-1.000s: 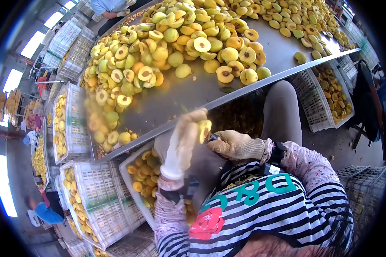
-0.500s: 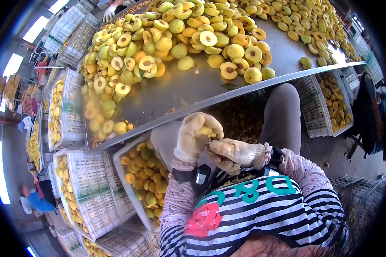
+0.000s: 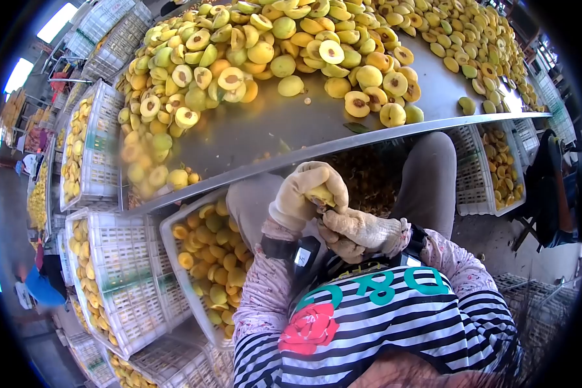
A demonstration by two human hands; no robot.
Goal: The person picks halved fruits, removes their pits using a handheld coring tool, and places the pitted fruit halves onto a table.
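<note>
My left hand (image 3: 309, 194), in a cream work glove, is closed around a yellow-green piece of peach (image 3: 321, 193) in front of my lap. Brown shows at the fruit's lower end. Against that end sits my right hand (image 3: 362, 233), also gloved, with its thumb and fingers pinched together. Whatever lies between those fingertips is too small or hidden to make out. Beyond both hands, halved peaches (image 3: 258, 52), many with a pit or brown hollow showing, are heaped on a metal table (image 3: 239, 150).
The table's raised metal edge (image 3: 343, 143) runs just past my hands. A crate (image 3: 172, 240) of peach halves stands by my left leg, and more filled white crates (image 3: 132, 278) stack further left. Another crate (image 3: 473, 181) is under the table at right. Dark scraps (image 3: 368, 178) lie between my knees.
The view has shifted slightly. My left hand has turned a little, showing more of the peach piece, while my right hand stays pinched against it. A co-worker's gloved hand at far left has left view.
</note>
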